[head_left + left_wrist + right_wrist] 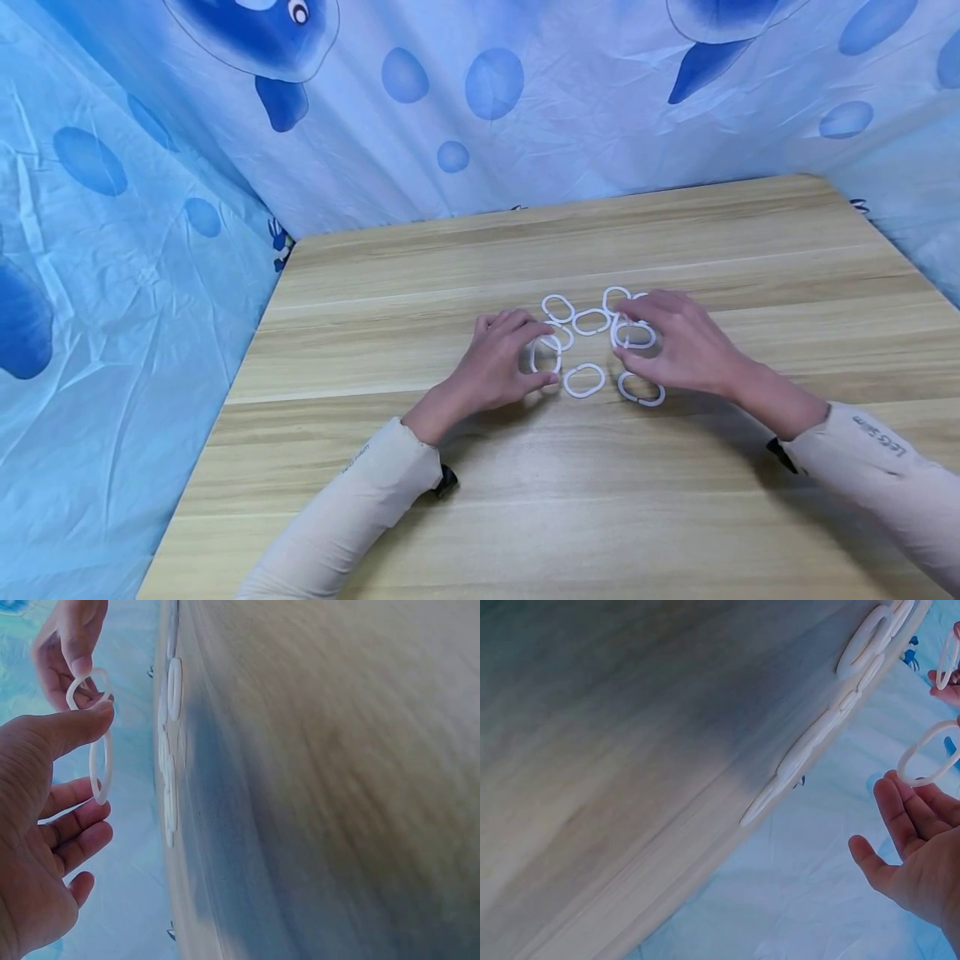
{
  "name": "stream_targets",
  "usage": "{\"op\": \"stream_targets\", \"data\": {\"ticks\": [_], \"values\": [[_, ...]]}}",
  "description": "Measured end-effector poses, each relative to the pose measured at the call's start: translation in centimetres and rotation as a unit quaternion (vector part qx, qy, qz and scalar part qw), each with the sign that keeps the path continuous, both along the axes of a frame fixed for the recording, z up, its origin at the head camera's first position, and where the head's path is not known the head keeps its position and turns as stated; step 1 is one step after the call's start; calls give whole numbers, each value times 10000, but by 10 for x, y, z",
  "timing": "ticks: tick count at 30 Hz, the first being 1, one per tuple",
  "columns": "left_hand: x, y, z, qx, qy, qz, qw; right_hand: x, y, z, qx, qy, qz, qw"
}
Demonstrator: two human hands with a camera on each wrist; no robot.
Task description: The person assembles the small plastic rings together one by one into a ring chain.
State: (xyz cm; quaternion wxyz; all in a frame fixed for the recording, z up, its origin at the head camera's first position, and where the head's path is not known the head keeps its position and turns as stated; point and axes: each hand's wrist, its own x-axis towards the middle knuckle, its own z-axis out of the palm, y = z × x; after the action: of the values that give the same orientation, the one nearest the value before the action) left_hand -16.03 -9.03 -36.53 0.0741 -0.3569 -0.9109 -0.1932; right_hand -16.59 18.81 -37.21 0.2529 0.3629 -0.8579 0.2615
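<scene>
My left hand (504,358) pinches a white oval ring (559,360), which resembles a shower curtain ring, between thumb and index finger. In the left wrist view that ring (107,761) is held on edge above the tabletop, the other fingers apart from it. A second white ring (636,347) is held by the right hand (686,346) at its fingertips. The right wrist view shows this ring (905,769) raised above the table; its far side is cut off by the frame. The two held rings appear separate in the head view.
Several similar rings lie on the wooden table (525,517) around the hands, including a ring (602,379) between them and another (651,403) under the right hand. Some overlap at the back. A blue curtain (360,167) with sea-animal prints hangs behind and beside the table.
</scene>
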Motion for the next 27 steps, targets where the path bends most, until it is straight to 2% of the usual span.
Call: {"op": "stream_targets", "data": {"ticks": [6,11,14,19,27], "values": [[-1,2,0,196,74,-14,9998,1,-4,3,-301,-779,10,9965],[-1,3,0,269,162,22,9995,4,-8,7,-702,-1687,-62,9831],[-1,3,0,305,233,39,9993,6,-11,9,-999,-2324,45,9675],[-1,4,0,449,384,-24,9982,8,-15,13,-1570,-3254,633,9303],[-2,7,1,785,716,-127,9943,8,-23,18,-2169,-3840,1135,8903]]}}
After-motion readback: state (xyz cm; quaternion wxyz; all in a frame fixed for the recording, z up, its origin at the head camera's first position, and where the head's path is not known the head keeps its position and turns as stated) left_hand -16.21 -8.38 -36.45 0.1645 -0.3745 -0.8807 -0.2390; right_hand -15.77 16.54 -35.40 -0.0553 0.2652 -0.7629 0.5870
